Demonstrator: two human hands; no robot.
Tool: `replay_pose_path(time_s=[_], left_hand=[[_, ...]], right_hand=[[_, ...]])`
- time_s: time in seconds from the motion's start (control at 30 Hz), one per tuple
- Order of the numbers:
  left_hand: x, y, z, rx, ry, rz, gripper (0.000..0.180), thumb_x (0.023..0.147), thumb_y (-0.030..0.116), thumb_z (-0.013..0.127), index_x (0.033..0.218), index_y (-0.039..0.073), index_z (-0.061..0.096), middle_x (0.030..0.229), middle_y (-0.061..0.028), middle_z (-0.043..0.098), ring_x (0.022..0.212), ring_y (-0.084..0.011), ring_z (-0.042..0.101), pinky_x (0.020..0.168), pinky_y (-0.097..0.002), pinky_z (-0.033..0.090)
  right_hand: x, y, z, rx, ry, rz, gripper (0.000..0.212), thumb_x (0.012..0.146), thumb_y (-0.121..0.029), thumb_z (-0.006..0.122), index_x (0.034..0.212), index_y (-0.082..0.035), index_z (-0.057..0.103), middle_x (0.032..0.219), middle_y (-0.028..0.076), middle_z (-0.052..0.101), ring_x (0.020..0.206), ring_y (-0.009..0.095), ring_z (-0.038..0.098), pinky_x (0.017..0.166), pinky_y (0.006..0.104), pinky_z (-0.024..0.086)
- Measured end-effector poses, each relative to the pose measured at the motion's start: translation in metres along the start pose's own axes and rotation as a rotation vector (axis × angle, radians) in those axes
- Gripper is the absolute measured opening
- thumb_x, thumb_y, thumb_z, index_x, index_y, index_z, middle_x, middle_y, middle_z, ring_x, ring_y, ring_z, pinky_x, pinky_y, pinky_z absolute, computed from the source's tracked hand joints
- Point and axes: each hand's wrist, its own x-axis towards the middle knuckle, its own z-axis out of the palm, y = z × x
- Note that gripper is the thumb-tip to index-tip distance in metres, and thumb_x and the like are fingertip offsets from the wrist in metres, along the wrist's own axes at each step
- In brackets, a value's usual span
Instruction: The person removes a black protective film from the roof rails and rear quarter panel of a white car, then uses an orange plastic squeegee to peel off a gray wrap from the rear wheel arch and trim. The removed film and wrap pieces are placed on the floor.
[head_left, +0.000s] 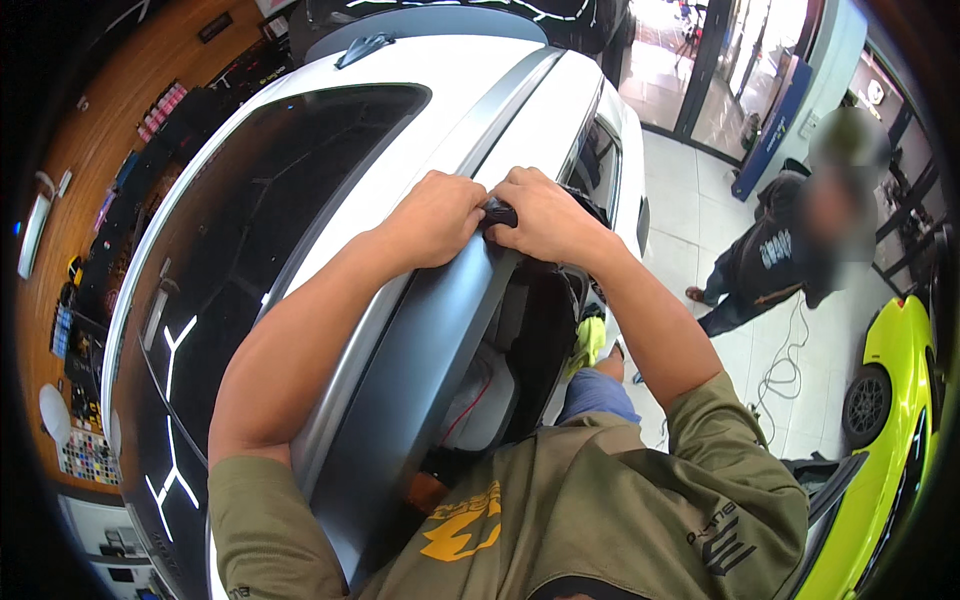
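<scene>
Both my arms reach forward over the top edge of a white car (440,75), above its open doorway. My left hand (440,217) is closed, its fingertips pressed against the right hand's; what they hold, if anything, is hidden. My right hand (548,217) pinches a small glossy black piece (499,213), of a kind I cannot make out. Beneath my hands runs a grey-blue satin strip (400,365) along the roof's side edge. Left of it lies a dark glass roof panel (290,200).
A car seat (478,405) shows inside the doorway. On the right, a person (770,240) stands on the tiled floor near a loose cable (785,365). A lime-green car (890,450) is at the far right. Shelves with goods (130,200) line the left wall.
</scene>
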Motion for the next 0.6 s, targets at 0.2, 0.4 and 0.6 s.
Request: replay_pose_path(time_s=[0.2,0.4,0.6], left_hand=[[-0.014,0.004,0.023,-0.064,0.163,0.115,0.021,0.084,0.011,0.061,0.101,-0.001,0.064,0.090,-0.0153,0.064,0.092,-0.0324,0.060,0.093,-0.0455,0.042],[-0.020,0.003,0.013,0.231,-0.033,0.097,0.013,0.087,0.007,0.054,0.094,0.000,0.064,0.089,-0.0138,0.064,0.091,-0.0307,0.061,0.105,-0.0478,0.036],[-0.042,0.020,0.011,0.089,0.036,0.073,0.016,0.085,0.006,0.056,0.098,0.000,0.064,0.092,-0.0149,0.064,0.094,-0.0330,0.061,0.104,-0.0449,0.041]], right_hand=[[-0.023,0.005,0.029,0.144,0.191,-0.032,0.011,0.079,-0.011,0.060,0.082,-0.001,0.061,0.080,0.014,0.055,0.082,0.034,0.054,0.073,0.0440,0.045],[-0.022,-0.008,0.041,0.153,0.280,-0.009,0.008,0.074,-0.008,0.062,0.080,-0.002,0.063,0.078,0.013,0.055,0.078,0.032,0.055,0.069,0.0426,0.046],[-0.040,-0.019,0.037,0.243,0.324,-0.097,0.009,0.072,-0.005,0.063,0.080,0.000,0.063,0.076,0.012,0.052,0.075,0.029,0.052,0.067,0.0389,0.045]])
